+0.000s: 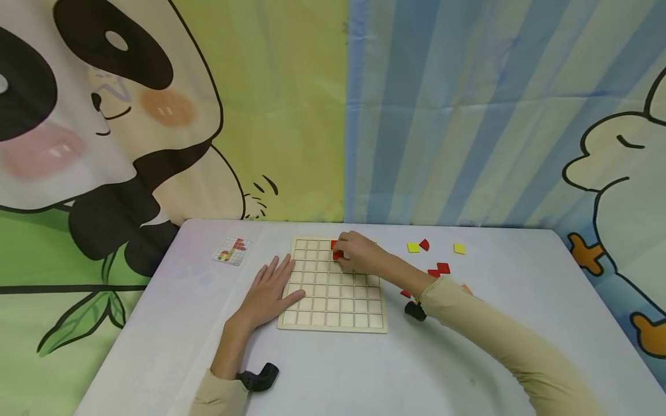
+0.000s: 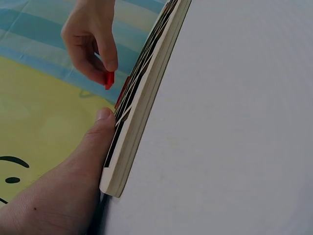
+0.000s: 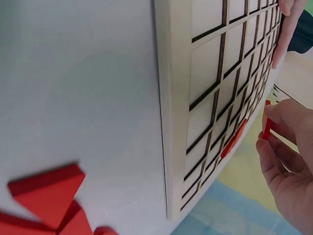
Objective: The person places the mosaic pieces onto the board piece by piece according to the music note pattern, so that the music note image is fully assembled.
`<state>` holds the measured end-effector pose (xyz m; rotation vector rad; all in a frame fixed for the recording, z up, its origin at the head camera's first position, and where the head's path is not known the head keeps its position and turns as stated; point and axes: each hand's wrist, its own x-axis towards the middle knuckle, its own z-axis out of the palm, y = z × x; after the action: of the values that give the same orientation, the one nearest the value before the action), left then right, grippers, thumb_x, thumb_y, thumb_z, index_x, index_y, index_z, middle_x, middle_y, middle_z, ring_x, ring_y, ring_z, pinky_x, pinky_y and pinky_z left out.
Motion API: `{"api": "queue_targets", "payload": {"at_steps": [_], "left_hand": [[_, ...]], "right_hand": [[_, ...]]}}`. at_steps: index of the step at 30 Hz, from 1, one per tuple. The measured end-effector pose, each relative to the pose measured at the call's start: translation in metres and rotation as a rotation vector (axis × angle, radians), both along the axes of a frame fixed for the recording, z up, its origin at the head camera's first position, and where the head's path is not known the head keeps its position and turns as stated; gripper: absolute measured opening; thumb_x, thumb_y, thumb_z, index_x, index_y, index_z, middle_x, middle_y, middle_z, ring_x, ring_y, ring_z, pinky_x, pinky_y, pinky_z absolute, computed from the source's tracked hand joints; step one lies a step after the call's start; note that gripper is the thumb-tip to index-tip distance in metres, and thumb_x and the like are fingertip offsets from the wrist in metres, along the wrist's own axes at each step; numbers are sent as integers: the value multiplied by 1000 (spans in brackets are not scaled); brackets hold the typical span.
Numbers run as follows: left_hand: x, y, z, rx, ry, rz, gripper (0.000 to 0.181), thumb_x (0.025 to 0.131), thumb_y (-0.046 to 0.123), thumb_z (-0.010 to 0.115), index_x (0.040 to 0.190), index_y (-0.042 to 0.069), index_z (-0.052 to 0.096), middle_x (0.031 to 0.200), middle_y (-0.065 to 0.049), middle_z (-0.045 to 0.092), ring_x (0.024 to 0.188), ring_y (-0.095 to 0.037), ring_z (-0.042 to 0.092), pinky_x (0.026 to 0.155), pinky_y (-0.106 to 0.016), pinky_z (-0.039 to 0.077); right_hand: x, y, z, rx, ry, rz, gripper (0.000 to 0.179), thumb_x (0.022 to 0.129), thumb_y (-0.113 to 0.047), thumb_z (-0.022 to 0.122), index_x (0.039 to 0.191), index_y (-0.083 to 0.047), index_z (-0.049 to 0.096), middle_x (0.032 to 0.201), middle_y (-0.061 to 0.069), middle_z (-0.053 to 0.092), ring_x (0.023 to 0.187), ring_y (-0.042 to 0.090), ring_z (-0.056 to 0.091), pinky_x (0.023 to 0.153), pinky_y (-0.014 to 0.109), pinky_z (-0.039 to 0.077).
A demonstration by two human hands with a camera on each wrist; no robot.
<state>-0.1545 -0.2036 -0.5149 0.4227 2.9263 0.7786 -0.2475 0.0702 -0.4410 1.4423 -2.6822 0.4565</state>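
Note:
A wooden grid board (image 1: 332,329) lies on the white table. My left hand (image 1: 267,292) rests at its left edge, fingers straight and spread, thumb over the grid. Above the far rows of squares, my right hand (image 1: 360,253) pinches a small flat red tile (image 3: 266,122) between thumb and fingertips. In the left wrist view this red tile (image 2: 109,80) shows raised off the board. Another red piece (image 3: 234,138) sits in the grid near the far edge, just below the pinching fingers in the head view.
Loose red pieces (image 1: 443,268) and yellow squares (image 1: 413,248) are scattered right of the board, some partly behind the right forearm. A card (image 1: 232,251) with a coloured grid pattern lies at the far left. Printed curtains (image 1: 291,115) hang behind the table.

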Motion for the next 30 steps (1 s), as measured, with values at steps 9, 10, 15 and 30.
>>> {"api": "queue_targets", "payload": {"at_steps": [9,10,15,30], "left_hand": [[-1,0,0,-9,-12,1,92,98,62,58,166,12,21,175,-4,13,163,-31,4,130,-56,5],[-1,0,0,-11,-12,3,92,98,62,57,166,12,21,175,-4,13,163,-31,4,130,-56,5],[-1,-1,-1,-20,-5,11,92,98,63,56,166,12,21,175,-4,13,163,-31,4,130,-56,5],[-2,1,-1,-19,-11,7,93,98,64,57,166,13,20,175,-3,12,163,-30,3,131,-54,4]], "right_hand": [[-8,-8,-14,89,53,11,7,95,0,70,92,-2,76,91,10,68,86,25,64,80,31,56],[-8,-9,-15,87,69,12,8,95,0,70,89,-3,75,89,10,67,85,25,64,79,30,55],[-8,-15,-20,62,50,1,10,97,0,68,91,-3,76,93,10,68,90,26,67,80,29,58],[63,18,-6,49,198,161,24,90,-13,80,113,-9,74,106,3,74,98,20,67,86,29,58]]}}
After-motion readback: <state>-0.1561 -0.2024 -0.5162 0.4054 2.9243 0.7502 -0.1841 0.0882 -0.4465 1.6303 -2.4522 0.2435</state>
